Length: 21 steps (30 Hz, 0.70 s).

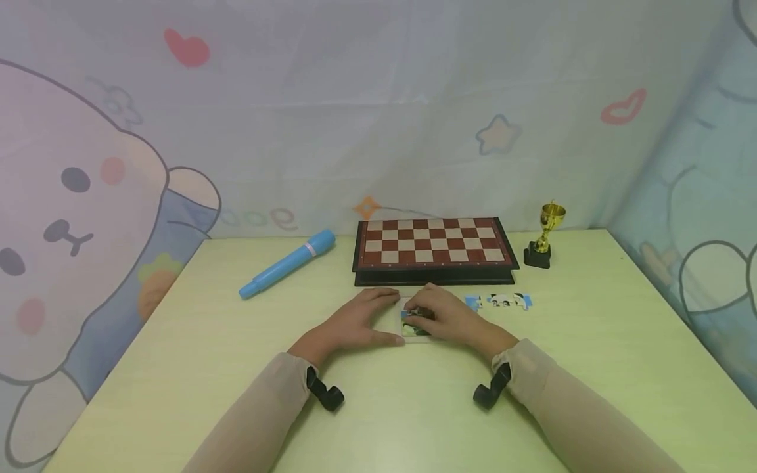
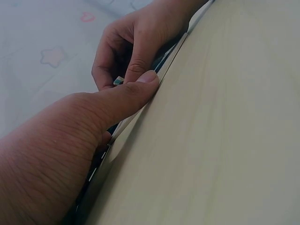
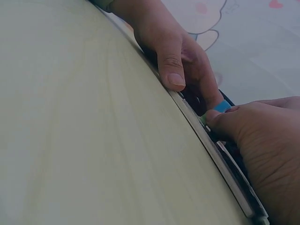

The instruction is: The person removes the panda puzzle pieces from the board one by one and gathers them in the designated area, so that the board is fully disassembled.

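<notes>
1. Has a puzzle tray (image 1: 416, 339) flat on the desk (image 1: 384, 407), just below and slightly right of the centre of the head view, between both hands.
2. Looks thin and rectangular, with a pale, narrow rim; shows a printed picture inside in blue, green, yellowish and dark patches, partly covered by fingers.
3. Pinches a small puzzle piece (image 3: 222, 106) between thumb and finger of the right hand (image 1: 449, 317), over the tray; shows light blue on it near the right of the right wrist view.
4. Rests the left hand (image 1: 362, 320) spread at the tray's left side, thumb against the near rim, fingers toward the far one.
5. Shows, right of centre in the head view, a blue-and-white loose piece (image 1: 473, 303) beside a wider white-and-blue section (image 1: 510, 301) with black, eye-like marks and knobbed edges; cannot tell whether single or joined.
6. Bears tiny marks along the front border of the red-and-white chessboard (image 1: 434, 242), too small to read.
7. Carries pale letters (image 1: 254, 219) low on the backdrop (image 1: 331, 131), left of centre, too faint to read surely.
</notes>
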Each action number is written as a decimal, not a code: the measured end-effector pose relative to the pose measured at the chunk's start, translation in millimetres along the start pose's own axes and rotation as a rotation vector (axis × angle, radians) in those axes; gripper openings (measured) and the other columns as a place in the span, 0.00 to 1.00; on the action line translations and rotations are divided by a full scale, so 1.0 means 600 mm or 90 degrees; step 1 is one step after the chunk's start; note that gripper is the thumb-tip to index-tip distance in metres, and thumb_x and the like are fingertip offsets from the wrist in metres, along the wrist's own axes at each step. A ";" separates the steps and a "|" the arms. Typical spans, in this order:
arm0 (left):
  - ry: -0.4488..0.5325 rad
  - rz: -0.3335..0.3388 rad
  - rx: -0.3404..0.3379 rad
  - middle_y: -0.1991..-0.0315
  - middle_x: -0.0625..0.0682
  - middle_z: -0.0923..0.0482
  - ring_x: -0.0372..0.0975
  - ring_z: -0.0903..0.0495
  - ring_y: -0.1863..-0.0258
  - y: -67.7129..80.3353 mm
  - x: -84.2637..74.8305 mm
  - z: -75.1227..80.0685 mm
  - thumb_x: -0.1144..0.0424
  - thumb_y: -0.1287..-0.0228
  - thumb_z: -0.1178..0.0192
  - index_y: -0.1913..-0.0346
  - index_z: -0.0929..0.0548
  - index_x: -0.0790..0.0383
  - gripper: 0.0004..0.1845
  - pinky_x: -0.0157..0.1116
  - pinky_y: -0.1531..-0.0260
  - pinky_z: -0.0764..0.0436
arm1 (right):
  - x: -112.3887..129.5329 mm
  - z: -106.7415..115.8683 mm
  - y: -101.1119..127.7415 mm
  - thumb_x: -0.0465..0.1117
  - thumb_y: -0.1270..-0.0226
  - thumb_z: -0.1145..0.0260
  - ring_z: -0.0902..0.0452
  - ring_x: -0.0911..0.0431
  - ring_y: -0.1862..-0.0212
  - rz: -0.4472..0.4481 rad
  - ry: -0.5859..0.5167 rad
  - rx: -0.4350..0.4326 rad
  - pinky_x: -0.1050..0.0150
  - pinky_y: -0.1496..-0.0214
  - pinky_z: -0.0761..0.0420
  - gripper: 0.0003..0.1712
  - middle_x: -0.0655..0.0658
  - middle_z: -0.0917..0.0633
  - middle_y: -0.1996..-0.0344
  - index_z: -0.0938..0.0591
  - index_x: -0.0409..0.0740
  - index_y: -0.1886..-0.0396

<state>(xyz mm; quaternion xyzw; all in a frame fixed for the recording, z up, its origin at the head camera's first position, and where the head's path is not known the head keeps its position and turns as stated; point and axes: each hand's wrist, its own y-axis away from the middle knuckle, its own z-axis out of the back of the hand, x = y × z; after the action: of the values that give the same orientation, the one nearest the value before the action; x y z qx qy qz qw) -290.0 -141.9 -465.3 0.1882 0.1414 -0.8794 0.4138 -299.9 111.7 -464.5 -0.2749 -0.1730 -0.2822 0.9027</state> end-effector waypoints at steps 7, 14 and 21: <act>-0.005 -0.003 -0.001 0.24 0.44 0.41 0.40 0.44 0.25 -0.002 0.001 0.005 0.24 0.45 0.40 0.23 0.34 0.50 0.51 0.44 0.27 0.40 | -0.002 0.003 -0.003 0.45 0.28 0.32 0.27 0.63 0.57 -0.014 0.008 0.002 0.64 0.55 0.21 0.07 0.60 0.16 0.61 0.13 0.51 0.55; 0.000 -0.003 -0.006 0.25 0.44 0.40 0.40 0.44 0.25 -0.003 -0.002 0.009 0.26 0.45 0.38 0.24 0.34 0.51 0.50 0.44 0.27 0.40 | -0.002 0.004 -0.003 0.45 0.30 0.31 0.27 0.64 0.61 -0.018 0.005 -0.021 0.66 0.61 0.21 0.08 0.60 0.17 0.62 0.13 0.51 0.55; 0.006 -0.002 0.004 0.25 0.44 0.40 0.41 0.44 0.24 0.001 -0.006 0.005 0.27 0.45 0.38 0.23 0.34 0.52 0.51 0.45 0.27 0.40 | -0.005 0.022 0.028 0.45 0.32 0.29 0.25 0.63 0.64 -0.060 -0.029 -0.060 0.65 0.64 0.20 0.10 0.57 0.18 0.62 0.13 0.52 0.52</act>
<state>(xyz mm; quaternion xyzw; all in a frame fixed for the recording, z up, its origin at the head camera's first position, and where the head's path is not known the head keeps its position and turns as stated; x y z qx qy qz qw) -288.3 -140.9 -461.0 0.1930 0.1408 -0.8797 0.4111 -294.1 132.7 -462.1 -0.3150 -0.1931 -0.3255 0.8704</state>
